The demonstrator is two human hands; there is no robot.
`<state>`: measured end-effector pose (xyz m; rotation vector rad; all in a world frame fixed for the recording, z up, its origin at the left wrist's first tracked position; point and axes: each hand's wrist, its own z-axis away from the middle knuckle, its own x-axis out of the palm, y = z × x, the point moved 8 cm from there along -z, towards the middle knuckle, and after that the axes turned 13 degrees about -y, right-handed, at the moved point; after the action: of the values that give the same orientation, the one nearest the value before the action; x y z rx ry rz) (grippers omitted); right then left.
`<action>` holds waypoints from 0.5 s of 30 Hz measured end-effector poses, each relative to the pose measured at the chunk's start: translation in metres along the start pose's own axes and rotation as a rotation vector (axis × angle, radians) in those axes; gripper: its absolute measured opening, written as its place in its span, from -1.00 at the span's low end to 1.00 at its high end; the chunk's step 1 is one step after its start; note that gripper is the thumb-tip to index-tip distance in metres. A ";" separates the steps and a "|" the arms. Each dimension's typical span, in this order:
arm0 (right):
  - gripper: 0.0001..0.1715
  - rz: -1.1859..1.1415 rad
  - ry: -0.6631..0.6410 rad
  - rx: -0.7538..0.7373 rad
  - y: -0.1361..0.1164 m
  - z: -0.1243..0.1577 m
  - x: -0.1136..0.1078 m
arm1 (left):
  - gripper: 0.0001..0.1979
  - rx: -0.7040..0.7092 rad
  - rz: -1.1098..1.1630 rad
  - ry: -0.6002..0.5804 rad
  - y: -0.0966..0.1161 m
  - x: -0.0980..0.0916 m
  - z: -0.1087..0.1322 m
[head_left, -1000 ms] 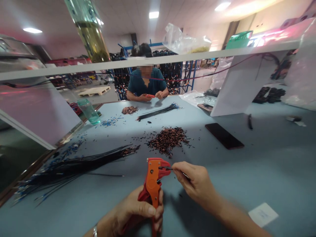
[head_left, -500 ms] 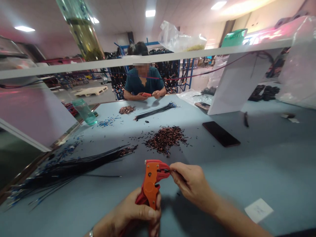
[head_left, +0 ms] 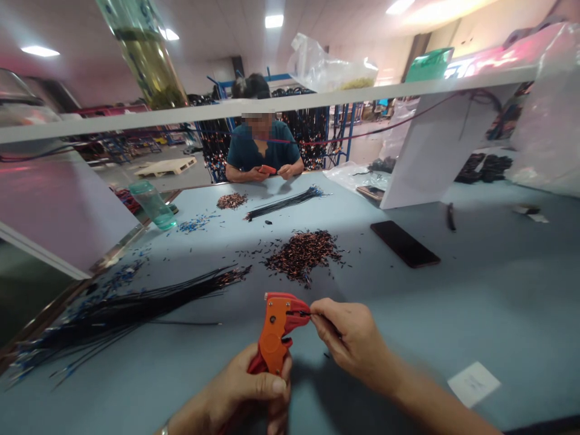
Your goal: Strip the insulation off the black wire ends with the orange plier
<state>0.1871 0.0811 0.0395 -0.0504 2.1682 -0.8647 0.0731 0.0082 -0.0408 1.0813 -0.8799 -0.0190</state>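
Both our left hand (head_left: 254, 379) and our right hand (head_left: 351, 333) are full, the left wrapped around orange pliers (head_left: 273, 335), the right pinching a dark wire (head_left: 310, 313) at their mouth, near the scrap heap (head_left: 304, 257).

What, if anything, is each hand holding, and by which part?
Left hand: the orange-red tool, by its handles. Right hand: a thin dark wire, pinched beside the tool's jaws.

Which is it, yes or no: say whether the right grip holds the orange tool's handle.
No, the left grip holds the orange tool by its handle, while the right grip is at the tool's nose.
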 end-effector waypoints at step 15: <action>-0.73 -0.038 0.000 -0.017 0.001 -0.002 0.001 | -0.64 -0.012 -0.018 0.039 -0.001 0.001 -0.001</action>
<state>0.1854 0.0830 0.0394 -0.1009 2.1810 -0.8679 0.0748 0.0077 -0.0414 1.0749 -0.8343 -0.0185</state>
